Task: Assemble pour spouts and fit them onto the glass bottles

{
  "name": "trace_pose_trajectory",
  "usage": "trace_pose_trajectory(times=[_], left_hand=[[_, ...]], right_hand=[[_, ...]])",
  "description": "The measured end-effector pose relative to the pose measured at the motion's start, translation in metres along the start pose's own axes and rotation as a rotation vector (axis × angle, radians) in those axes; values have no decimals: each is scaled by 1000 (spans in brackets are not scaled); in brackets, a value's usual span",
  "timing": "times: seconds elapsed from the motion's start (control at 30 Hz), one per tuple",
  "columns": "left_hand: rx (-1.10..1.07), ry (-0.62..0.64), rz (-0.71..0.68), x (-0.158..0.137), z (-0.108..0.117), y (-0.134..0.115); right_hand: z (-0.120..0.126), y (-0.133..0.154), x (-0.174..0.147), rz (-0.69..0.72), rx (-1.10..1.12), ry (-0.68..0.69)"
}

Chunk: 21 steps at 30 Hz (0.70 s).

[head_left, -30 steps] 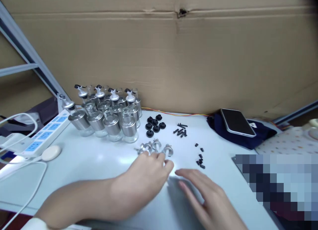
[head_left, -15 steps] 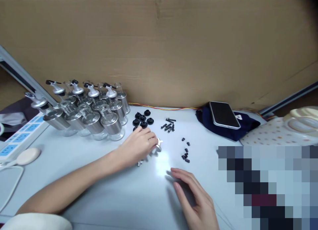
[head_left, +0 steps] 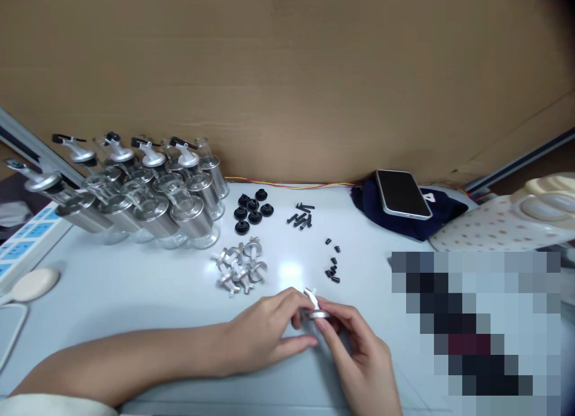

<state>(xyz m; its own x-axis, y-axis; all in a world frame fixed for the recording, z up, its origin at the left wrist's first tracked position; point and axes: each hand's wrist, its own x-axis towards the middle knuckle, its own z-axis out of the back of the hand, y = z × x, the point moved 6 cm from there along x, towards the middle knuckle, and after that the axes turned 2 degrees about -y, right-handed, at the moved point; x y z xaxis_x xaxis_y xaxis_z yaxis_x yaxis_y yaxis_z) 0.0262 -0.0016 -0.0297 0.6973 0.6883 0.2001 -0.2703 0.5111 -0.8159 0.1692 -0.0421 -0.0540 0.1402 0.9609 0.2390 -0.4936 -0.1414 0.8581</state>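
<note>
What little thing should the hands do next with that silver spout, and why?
Maybe the left hand should fetch one of the black stoppers while the right hand steadies the silver spout. The right hand has it pinched by the rim, and I see no black part on it, but the spouts on the bottles have black parts under them.

Metallic-looking spout (head_left: 319, 314), clear glass bottles (head_left: 155, 212), matt cardboard panel (head_left: 287, 92), smooth glossy tabletop (head_left: 135, 290)

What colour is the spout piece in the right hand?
The spout piece looks silvery, almost white on its upper part; best seen in the head view.
</note>
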Motion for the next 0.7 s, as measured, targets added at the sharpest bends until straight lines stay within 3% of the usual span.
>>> trace_pose_trajectory(times=[0.3, 0.7], left_hand=[[-160, 0, 74, 5, 5, 6], [-232, 31, 137, 7, 4, 12]], right_hand=[[-3, 8, 2, 0, 104, -34], [-1, 21, 5, 125, -28, -4]])
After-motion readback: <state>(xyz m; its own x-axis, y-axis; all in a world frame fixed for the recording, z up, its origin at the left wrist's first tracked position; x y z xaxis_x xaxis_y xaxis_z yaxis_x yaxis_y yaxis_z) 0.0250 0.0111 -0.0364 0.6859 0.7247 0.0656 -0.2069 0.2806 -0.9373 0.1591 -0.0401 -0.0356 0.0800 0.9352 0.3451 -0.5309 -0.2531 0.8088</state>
